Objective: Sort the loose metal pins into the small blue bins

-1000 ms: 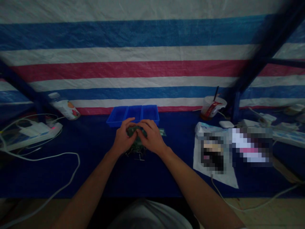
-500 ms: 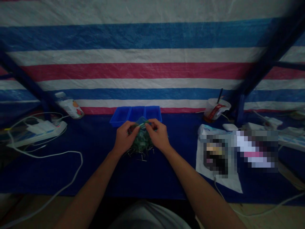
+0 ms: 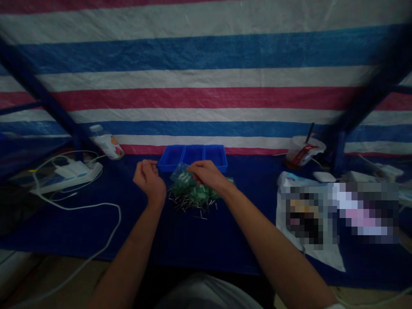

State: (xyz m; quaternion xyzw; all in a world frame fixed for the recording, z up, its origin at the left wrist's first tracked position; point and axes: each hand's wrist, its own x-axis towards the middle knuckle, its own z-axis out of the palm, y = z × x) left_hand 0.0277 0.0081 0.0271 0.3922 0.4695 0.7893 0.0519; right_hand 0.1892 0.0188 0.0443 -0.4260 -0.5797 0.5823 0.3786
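Observation:
My right hand (image 3: 207, 174) pinches the edge of a small clear plastic bag (image 3: 180, 173) with pale pieces inside. The bag is tilted just above a pile of small green pieces (image 3: 201, 193). Thin metal pins (image 3: 189, 203), nail-like in shape, lie scattered along the near side of that pile. To the left, apart from the bag, my left hand (image 3: 148, 179) is turned up with its fingers curled closed; what they hold, if anything, cannot be made out. Right behind the pile stands a blue tray (image 3: 224, 162) with three compartments.
A bottle (image 3: 107, 143) and a white power strip (image 3: 93, 173) with cables are at the left. On the right are a plastic cup (image 3: 301, 152) with a straw, a white sheet or bag (image 3: 333, 259) and blurred-out items. A striped tarp (image 3: 206, 98) hangs behind the table.
My left hand has let go of the plastic bag and moved left, its fingers curled. My right hand keeps the bag. The whole view has shifted slightly, uncovering more of the pile.

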